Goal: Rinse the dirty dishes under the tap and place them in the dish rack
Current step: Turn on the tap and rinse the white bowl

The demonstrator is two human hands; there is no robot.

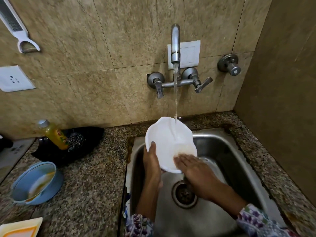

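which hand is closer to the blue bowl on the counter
Left. The left hand grips the white plate's left edge over the sink, on the side facing the blue bowl. The right hand lies flat on the plate's lower right, farther away.

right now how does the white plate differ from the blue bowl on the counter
The white plate is held tilted over the sink under running water, gripped at its edge by the left hand with the right hand flat on its face; the blue bowl sits untouched on the counter. The plate is shallow and looks mostly clean; the bowl is deep and shows orange residue inside. Both are round dishes.
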